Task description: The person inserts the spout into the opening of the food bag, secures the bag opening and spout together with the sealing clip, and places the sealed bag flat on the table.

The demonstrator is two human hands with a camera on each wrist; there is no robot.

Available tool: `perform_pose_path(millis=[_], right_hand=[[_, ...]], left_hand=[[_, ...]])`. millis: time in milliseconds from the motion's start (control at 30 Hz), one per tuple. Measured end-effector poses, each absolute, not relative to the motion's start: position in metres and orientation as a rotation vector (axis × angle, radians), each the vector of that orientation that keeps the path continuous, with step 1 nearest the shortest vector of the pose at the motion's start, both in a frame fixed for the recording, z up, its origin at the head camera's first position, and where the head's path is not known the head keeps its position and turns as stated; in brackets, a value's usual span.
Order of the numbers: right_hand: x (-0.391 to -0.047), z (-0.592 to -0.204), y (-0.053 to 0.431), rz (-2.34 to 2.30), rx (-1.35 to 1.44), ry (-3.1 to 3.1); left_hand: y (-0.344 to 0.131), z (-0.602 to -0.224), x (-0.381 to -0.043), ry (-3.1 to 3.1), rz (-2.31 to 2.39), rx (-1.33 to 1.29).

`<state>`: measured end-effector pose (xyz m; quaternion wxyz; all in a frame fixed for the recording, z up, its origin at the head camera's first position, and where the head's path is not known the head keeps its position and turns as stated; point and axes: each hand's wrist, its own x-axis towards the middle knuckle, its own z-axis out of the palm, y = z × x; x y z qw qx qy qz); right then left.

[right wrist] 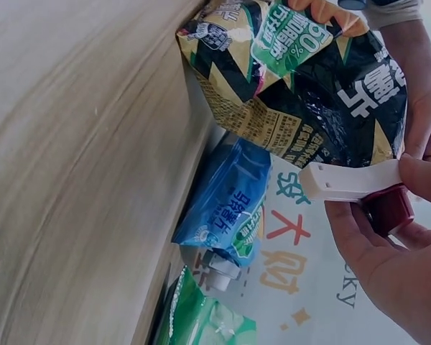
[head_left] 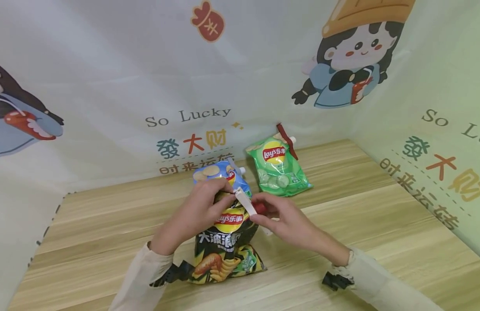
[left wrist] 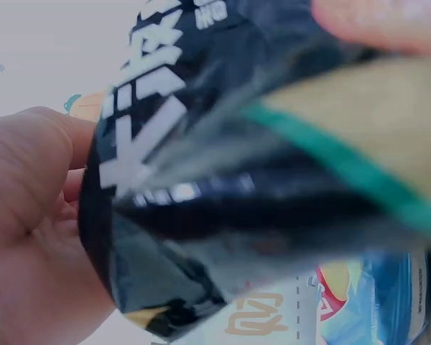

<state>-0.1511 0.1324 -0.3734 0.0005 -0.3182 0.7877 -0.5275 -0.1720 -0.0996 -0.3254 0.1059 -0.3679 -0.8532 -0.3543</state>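
Observation:
A black Lay's chip bag (head_left: 214, 242) stands on the table in front of me. My left hand (head_left: 195, 214) pinches its top edge. Over at the right, my right hand (head_left: 286, 222) grips a white sealing clip (head_left: 245, 202) with a dark red cap (head_left: 260, 208), held against the bag's top. In the right wrist view the white clip (right wrist: 348, 181) lies along the bag's upper edge, thumb and fingers around its capped end. Whether the clip is closed over the bag cannot be made out. The left wrist view is mostly filled by the crumpled black bag (left wrist: 151, 165).
Behind the black bag leans a blue Lay's bag (head_left: 212, 170) with a grey clip and white cap (head_left: 242, 171). Farther right is a green Lay's bag (head_left: 280, 170) with a red clip (head_left: 288, 142). A printed cloth wall (head_left: 119, 77) borders the wooden table (head_left: 119, 216).

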Motion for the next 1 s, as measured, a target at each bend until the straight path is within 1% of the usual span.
perform_pose_path(millis=[133, 300, 600, 800, 1000], right_hand=[[-0.152, -0.372, 0.133, -1.647, -1.016, 2.479], [-0.151, -0.371, 0.131, -1.643, -1.03, 2.499], [-0.148, -0.373, 0.126, -1.625, -0.943, 2.602], [-0.147, -0.372, 0.125, -1.585, -0.992, 2.631], [-0.146, -0.374, 0.125, -1.597, -1.002, 2.669]], left_hand=[[-0.097, -0.324, -0.17, -2.541, -1.022, -1.053], [-0.094, -0.322, -0.164, -2.569, -0.854, -1.097], [-0.087, -0.328, -0.16, -2.46, -0.573, -1.085], [-0.087, -0.33, -0.161, -2.445, -0.595, -1.099], [-0.085, -0.33, -0.164, -2.467, -0.747, -1.141]])
